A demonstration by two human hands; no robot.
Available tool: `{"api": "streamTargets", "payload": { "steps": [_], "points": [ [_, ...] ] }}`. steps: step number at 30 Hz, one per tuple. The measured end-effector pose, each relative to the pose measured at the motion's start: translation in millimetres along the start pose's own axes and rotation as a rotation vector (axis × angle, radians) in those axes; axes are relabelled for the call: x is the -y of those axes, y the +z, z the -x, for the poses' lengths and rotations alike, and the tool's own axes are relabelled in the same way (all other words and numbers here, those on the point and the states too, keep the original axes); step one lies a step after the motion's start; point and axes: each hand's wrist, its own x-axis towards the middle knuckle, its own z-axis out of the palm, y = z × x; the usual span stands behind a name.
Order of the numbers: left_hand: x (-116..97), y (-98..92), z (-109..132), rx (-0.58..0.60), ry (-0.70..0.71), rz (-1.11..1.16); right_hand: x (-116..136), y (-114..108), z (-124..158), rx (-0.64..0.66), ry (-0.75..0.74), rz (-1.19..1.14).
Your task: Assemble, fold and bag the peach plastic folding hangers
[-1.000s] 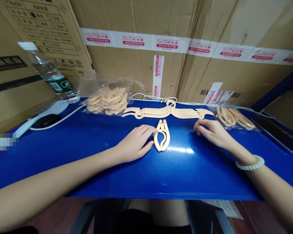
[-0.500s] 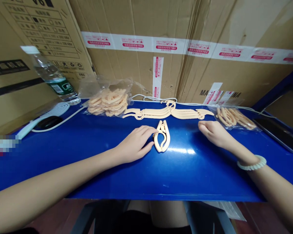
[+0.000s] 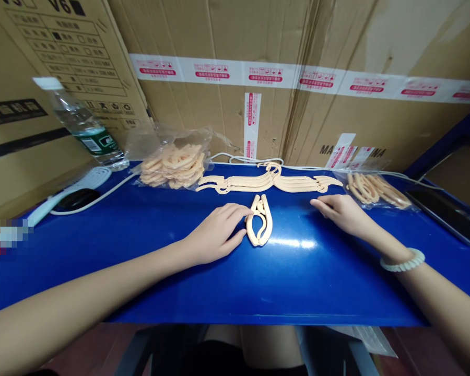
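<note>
Folded hanger (image 3: pixel 268 222): lying flat on the blue table (image 3: pixel 219 292), taken here as landmark for all places; cream in colour, with both arms folded close together (almost the shape of a leaf) and with the curved hook visible between them.
Left hand (image 3: pixel 215 235): just to the left of the folded hanger; touching its left edge lightly with the fingertips, with the thumb close to the same edge; relaxed, half spread, not clasped around it.
Right hand (image 3: pixel 342 211): well apart from the folded hanger, to its right; curled, with nothing visible in the grasp; from this angle too hidden to tell between truly clenched and only loosely bent.
Pale bracelet (image 3: pixel 403 261): around the right wrist, farther to the right of the folded hanger.
Row of hangers (image 3: pixel 250 183): beyond the folded hanger, near but not touching; with arms spread wide, overlapping, with hooks gathered in the middle.
Left bag (image 3: pixel 174 164): beyond the folded hanger and to its left; of clear plastic, full of cream pieces.
Right bag (image 3: pixel 378 189): far to the right of the folded hanger; also clear, with fewer cream pieces.
Water bottle (image 3: pixel 84 128): far left of the folded hanger, tilted in view.
</note>
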Motion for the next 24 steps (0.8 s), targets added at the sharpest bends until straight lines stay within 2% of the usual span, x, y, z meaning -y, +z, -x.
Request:
{"api": "streamTargets", "payload": {
  "steps": [13,24],
  "points": [
    [0.5,1.1,-0.2,-0.005,0.005,-0.006,-6.9,3.4,1.0,-0.035,-0.032,-0.106],
    [0.9,1.0,-0.4,-0.003,0.0,0.01,-5.6,-1.1,0.1,-0.108,0.142,-0.132]
  ]
}}
